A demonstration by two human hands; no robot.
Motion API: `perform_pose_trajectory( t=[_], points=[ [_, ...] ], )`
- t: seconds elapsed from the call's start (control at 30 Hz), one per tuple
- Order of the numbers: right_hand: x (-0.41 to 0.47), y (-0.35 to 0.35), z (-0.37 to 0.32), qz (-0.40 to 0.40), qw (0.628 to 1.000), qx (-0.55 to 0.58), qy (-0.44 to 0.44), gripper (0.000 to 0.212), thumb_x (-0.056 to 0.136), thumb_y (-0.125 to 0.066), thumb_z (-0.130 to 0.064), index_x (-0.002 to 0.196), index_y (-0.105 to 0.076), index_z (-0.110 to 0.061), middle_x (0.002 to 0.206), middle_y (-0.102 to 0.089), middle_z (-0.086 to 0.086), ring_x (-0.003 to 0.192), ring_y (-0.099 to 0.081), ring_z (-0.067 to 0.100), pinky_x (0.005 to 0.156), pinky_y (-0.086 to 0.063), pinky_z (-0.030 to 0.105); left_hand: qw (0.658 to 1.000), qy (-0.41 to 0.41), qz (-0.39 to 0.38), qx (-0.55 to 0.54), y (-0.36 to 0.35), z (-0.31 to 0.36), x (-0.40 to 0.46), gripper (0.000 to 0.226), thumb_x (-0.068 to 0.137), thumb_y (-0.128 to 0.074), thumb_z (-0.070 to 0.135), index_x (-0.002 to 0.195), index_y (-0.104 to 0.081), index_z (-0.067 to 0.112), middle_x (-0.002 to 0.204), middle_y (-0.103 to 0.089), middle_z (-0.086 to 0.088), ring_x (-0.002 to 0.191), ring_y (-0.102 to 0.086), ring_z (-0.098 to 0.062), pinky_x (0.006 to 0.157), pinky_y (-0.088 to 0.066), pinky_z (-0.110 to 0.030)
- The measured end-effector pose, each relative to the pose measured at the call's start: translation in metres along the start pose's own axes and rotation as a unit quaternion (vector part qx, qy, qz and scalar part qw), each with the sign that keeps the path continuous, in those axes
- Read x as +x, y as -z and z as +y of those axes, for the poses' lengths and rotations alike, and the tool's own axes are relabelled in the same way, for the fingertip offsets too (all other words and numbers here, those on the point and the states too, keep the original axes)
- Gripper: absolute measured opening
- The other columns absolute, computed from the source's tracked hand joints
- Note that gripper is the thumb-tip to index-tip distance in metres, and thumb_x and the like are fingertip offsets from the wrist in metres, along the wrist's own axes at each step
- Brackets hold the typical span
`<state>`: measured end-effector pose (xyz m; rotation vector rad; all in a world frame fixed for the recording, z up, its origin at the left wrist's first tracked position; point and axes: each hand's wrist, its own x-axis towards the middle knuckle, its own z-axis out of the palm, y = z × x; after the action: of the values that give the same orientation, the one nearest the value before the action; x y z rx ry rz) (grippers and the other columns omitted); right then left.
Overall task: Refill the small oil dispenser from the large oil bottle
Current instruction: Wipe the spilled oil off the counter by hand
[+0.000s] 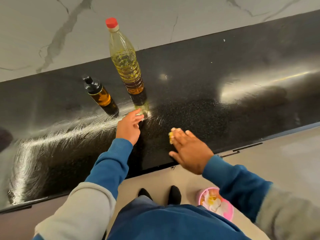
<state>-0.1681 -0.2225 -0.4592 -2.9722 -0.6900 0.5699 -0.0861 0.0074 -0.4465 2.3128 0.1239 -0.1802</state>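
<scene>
While the tall clear plastic oil bottle with a red cap stands upright on the glossy black speckled table, the small dark glass oil dispenser with a black spout top stands capped just to its left. The left hand reaches toward the bottle's base, fingers loosely spread, holding nothing. The right hand, lying flat nearer the table's front edge, presses straight fingers on a small yellow piece. A pink bowl sits on the floor below.
</scene>
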Motion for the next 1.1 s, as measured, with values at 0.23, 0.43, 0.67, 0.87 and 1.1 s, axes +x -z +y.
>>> perform_pose_trajectory(
  t=[0.23,0.43,0.67,0.87,1.1],
  points=[
    [0.091,0.016,-0.002,0.038,0.992,0.032,-0.117,0.076,0.102,-0.023,-0.053,0.155,-0.015,0.001,0.163,-0.006,0.023,0.152,-0.005,0.036,0.123,-0.011,0.048,1.0,0.016,-0.013,-0.011,-0.005,-0.002,-0.017,0.069,0.093,-0.043,-0.02,0.151,-0.046,0.018,0.146,-0.057,-0.008,0.139,-0.051,-0.02,0.117,-0.037,-0.029],
    [0.081,0.003,-0.084,0.011,0.999,0.033,0.037,0.076,0.104,-0.023,-0.052,0.157,0.0,-0.002,0.165,0.007,0.016,0.153,0.008,0.029,0.125,0.002,0.043,0.999,0.03,0.012,-0.012,0.007,-0.014,-0.011,0.074,0.089,-0.041,-0.022,0.149,-0.049,0.021,0.149,-0.055,-0.005,0.14,-0.049,-0.018,0.119,-0.037,-0.033],
    [0.032,0.001,0.002,0.062,0.998,0.001,-0.031,0.09,0.088,0.001,-0.059,0.156,-0.015,-0.003,0.164,-0.013,0.018,0.151,-0.013,0.032,0.122,-0.012,0.046,0.998,0.015,-0.036,-0.05,0.003,-0.009,-0.023,0.07,0.089,-0.047,-0.023,0.144,-0.054,0.019,0.138,-0.064,-0.002,0.133,-0.055,-0.012,0.115,-0.041,-0.03],
    [0.079,0.013,0.019,0.078,0.981,0.023,-0.178,0.075,0.101,-0.023,-0.053,0.153,-0.025,0.002,0.161,-0.018,0.024,0.149,-0.016,0.038,0.12,-0.018,0.049,0.997,0.006,-0.002,-0.076,-0.012,0.007,-0.031,0.072,0.089,-0.041,-0.024,0.148,-0.049,0.016,0.144,-0.058,-0.005,0.136,-0.052,-0.014,0.118,-0.039,-0.033],
    [0.048,-0.02,-0.109,0.052,0.988,0.077,0.12,0.071,0.097,-0.036,-0.05,0.153,-0.031,-0.006,0.158,-0.033,0.017,0.148,-0.024,0.034,0.123,-0.017,0.048,0.988,0.022,0.111,-0.109,-0.017,0.016,-0.031,0.063,0.09,-0.047,-0.016,0.144,-0.054,0.016,0.142,-0.061,-0.003,0.132,-0.056,-0.011,0.115,-0.043,-0.03]
  ],
)
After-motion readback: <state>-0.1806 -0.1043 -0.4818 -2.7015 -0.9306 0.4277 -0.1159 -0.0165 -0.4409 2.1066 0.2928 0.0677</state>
